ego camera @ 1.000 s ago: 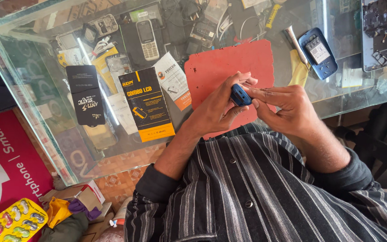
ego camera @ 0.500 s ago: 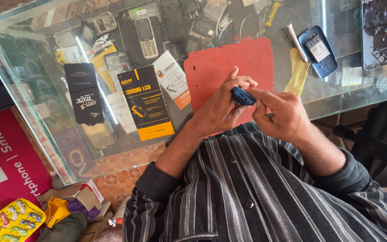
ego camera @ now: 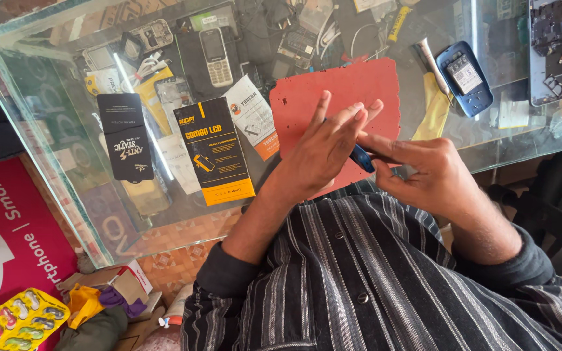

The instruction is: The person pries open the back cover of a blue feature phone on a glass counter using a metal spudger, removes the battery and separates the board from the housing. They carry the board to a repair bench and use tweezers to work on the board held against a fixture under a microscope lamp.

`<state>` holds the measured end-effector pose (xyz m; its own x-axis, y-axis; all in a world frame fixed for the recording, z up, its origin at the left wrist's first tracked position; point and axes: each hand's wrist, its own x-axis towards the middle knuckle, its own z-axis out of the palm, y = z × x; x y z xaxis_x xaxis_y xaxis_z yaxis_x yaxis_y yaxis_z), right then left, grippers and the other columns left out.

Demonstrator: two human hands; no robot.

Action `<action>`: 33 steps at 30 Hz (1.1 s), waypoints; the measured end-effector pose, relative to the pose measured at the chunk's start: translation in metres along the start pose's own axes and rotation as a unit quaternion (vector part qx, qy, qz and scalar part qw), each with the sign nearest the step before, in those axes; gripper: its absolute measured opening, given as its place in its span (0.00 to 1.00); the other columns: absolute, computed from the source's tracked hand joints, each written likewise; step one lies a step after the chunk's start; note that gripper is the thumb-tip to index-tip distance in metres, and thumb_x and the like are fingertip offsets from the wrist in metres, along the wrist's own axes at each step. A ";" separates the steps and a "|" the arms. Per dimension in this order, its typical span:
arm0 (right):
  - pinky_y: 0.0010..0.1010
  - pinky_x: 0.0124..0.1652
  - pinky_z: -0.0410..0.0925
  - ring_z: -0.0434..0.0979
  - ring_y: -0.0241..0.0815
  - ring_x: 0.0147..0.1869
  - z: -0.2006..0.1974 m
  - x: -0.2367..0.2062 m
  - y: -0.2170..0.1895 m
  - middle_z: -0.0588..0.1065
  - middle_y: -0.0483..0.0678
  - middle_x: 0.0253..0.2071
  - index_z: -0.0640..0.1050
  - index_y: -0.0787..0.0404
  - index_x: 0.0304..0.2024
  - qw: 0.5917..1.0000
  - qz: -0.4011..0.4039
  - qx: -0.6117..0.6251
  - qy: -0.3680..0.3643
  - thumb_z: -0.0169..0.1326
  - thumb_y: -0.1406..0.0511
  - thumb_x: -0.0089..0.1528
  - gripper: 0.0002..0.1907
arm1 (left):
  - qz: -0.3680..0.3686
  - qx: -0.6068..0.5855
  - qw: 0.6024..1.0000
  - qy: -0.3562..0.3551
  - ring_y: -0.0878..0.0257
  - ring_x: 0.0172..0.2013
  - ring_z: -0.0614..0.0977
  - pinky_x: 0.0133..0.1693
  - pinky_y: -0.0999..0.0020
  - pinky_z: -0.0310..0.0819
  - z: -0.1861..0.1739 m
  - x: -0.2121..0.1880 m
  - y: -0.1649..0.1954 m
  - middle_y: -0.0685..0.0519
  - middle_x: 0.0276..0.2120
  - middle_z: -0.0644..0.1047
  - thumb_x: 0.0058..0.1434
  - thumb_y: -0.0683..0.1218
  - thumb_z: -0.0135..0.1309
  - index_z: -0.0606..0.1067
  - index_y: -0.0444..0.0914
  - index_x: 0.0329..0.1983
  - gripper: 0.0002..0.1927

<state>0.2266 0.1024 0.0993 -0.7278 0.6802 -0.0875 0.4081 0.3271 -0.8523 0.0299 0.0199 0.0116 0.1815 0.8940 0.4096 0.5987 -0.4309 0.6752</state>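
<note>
Nearest to me is a striped dark shirt (ego camera: 372, 292). Just above it, at the near edge of the glass counter (ego camera: 53, 123), my two hands meet over a red mat (ego camera: 339, 97).

My left hand (ego camera: 323, 153) has its fingers stretched almost flat and fanned, resting against a small blue object (ego camera: 361, 158), which sits between both hands just off the mat's near right corner. My right hand (ego camera: 427, 172) curls loosely, its thumb and forefinger reaching toward that blue object; I cannot tell whether they truly pinch it, as the left hand covers most of it.

Left of the mat lie a black and yellow carton (ego camera: 216, 149) and a black flat packet (ego camera: 125, 136), both close to the counter's near edge. Right of the mat there is a yellow cloth (ego camera: 434, 110) and a blue phone shell (ego camera: 464, 78).

Beyond the mat, a grey keypad phone (ego camera: 216, 55) lies among cables and parts. The mat's own middle is the only open working room.
</note>
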 end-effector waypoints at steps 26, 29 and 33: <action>0.33 0.39 0.77 0.86 0.49 0.41 0.022 -0.006 0.032 0.82 0.56 0.43 0.81 0.65 0.50 0.999 0.001 -0.039 -0.028 0.59 0.71 0.60 0.15 | -0.027 0.194 0.977 -0.085 0.54 0.71 0.67 0.75 0.44 0.55 -0.001 0.006 -0.009 0.48 0.78 0.57 0.73 0.40 0.50 0.53 0.33 0.79 0.33; 0.37 0.38 0.76 0.84 0.52 0.38 0.024 -0.009 0.029 0.82 0.57 0.43 0.81 0.65 0.50 0.994 0.013 -0.104 -0.024 0.59 0.71 0.59 0.16 | -0.086 0.016 0.996 0.019 0.53 0.78 0.55 0.77 0.44 0.48 -0.005 0.004 -0.009 0.49 0.77 0.52 0.69 0.41 0.50 0.52 0.35 0.76 0.35; 0.35 0.41 0.77 0.85 0.50 0.40 0.022 -0.009 0.028 0.82 0.57 0.40 0.82 0.66 0.48 0.994 0.030 -0.102 -0.007 0.59 0.71 0.60 0.13 | -0.153 -0.207 0.958 0.127 0.50 0.80 0.51 0.78 0.52 0.51 0.002 -0.001 -0.005 0.44 0.78 0.49 0.74 0.43 0.52 0.50 0.33 0.77 0.34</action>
<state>0.2321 0.0912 0.0651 -0.7068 0.6928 -0.1432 0.5525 0.4141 -0.7234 0.0277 0.0214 0.0064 -0.1801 0.9500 0.2550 0.2227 -0.2131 0.9513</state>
